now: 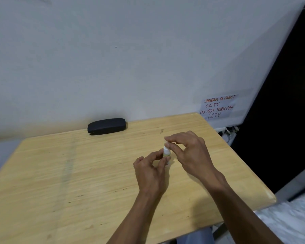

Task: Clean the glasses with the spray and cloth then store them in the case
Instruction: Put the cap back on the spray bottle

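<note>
A small white spray bottle stands upright between my two hands over the wooden table. My left hand grips its lower body with the fingertips. Above it, my right hand pinches the clear cap at the bottle's top. A closed black glasses case lies at the table's far edge against the wall, well apart from both hands. No glasses and no cloth show in this view.
A white wall runs behind the table, with a handwritten paper sign at the right. A dark panel stands beyond the table's right edge, with a power socket and cables near the far right corner.
</note>
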A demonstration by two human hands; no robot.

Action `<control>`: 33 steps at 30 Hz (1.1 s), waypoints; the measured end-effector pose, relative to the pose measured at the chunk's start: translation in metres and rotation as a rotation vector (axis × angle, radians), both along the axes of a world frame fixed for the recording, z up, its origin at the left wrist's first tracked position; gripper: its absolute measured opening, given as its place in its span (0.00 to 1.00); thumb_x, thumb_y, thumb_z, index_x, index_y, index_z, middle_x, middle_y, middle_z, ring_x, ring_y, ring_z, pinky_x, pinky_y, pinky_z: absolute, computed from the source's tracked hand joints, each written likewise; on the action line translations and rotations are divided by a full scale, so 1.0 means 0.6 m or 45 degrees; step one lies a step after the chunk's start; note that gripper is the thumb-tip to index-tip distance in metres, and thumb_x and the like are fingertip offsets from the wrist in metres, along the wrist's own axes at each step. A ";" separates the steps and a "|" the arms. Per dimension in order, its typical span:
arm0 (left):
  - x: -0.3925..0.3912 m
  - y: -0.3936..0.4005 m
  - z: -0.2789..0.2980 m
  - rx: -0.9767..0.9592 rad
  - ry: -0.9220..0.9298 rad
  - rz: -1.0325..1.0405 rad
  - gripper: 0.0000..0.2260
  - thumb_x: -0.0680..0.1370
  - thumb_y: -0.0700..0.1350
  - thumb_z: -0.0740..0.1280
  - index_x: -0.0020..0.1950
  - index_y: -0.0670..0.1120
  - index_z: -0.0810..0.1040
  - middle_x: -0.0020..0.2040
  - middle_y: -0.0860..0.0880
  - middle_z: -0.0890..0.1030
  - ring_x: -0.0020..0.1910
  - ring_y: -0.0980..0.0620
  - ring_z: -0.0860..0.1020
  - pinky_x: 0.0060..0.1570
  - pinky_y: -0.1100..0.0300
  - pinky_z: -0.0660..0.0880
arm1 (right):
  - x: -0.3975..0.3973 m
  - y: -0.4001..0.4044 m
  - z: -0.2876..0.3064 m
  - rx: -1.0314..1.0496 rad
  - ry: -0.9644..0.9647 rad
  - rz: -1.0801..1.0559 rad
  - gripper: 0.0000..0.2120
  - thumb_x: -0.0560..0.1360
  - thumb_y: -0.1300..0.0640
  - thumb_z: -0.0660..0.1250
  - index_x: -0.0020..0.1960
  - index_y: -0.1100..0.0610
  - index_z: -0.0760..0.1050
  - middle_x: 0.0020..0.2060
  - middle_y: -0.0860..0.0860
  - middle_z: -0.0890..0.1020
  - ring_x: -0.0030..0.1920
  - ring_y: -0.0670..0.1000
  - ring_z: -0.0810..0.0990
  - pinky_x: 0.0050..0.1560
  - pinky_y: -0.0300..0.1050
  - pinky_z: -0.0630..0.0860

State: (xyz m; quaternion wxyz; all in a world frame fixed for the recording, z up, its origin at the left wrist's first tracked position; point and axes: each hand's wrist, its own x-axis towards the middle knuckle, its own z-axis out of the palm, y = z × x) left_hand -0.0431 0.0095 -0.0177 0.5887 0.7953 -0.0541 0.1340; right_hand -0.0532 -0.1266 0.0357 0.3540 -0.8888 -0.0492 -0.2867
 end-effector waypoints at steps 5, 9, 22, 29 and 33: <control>-0.004 -0.003 0.008 -0.010 -0.011 -0.027 0.08 0.74 0.48 0.72 0.48 0.62 0.83 0.40 0.77 0.79 0.47 0.63 0.81 0.60 0.42 0.73 | -0.005 0.000 -0.015 -0.007 -0.013 -0.005 0.07 0.75 0.56 0.75 0.53 0.51 0.85 0.46 0.44 0.87 0.48 0.50 0.81 0.45 0.54 0.80; -0.003 -0.001 0.009 0.015 -0.027 -0.030 0.09 0.74 0.47 0.72 0.49 0.61 0.82 0.39 0.80 0.77 0.48 0.62 0.81 0.61 0.42 0.73 | -0.004 0.004 -0.020 -0.043 -0.059 -0.012 0.07 0.75 0.58 0.75 0.53 0.53 0.85 0.46 0.45 0.87 0.48 0.50 0.81 0.45 0.53 0.81; -0.025 0.005 0.039 -0.162 0.103 -0.115 0.07 0.76 0.48 0.71 0.51 0.58 0.84 0.39 0.61 0.85 0.42 0.66 0.83 0.44 0.63 0.81 | -0.029 0.021 -0.050 0.071 0.171 -0.040 0.16 0.79 0.44 0.66 0.66 0.37 0.71 0.54 0.45 0.82 0.54 0.43 0.80 0.47 0.50 0.83; 0.011 0.098 0.032 0.466 0.079 0.263 0.21 0.77 0.54 0.67 0.70 0.56 0.73 0.68 0.53 0.77 0.66 0.53 0.73 0.66 0.50 0.73 | -0.012 0.049 -0.052 0.113 -0.013 -0.120 0.17 0.77 0.54 0.72 0.62 0.40 0.74 0.47 0.45 0.84 0.48 0.44 0.81 0.42 0.53 0.81; 0.068 0.170 0.029 0.936 0.172 0.320 0.28 0.79 0.61 0.56 0.77 0.52 0.61 0.79 0.51 0.61 0.79 0.51 0.56 0.76 0.48 0.57 | 0.027 0.069 -0.038 0.170 -0.047 -0.156 0.16 0.76 0.55 0.73 0.61 0.45 0.77 0.46 0.48 0.84 0.46 0.48 0.82 0.41 0.52 0.80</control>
